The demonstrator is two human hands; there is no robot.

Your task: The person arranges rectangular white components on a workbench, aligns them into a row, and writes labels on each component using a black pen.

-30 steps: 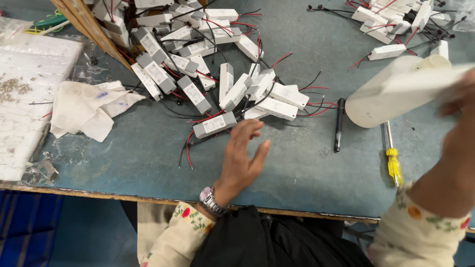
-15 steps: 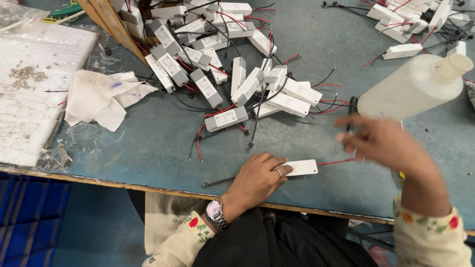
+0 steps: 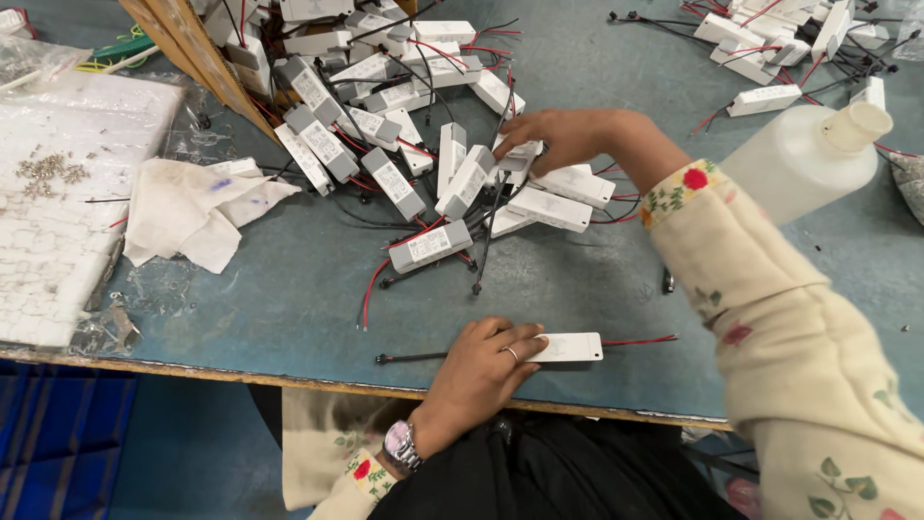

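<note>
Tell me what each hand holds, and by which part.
The left hand pins a white rectangular plastic module flat on the table by its left end. The right hand grips another white module in the pile by its end.

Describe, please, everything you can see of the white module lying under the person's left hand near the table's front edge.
The white module is a slim rectangular box, apparently plastic, lying flat and roughly parallel to the front edge of the blue-grey table. A red wire leaves its right end; a black lead with a small plug runs left from beneath the hand. The left hand presses on its left end, a ringed finger resting on top. It sits apart from the pile of similar modules, where the right hand reaches.
</note>
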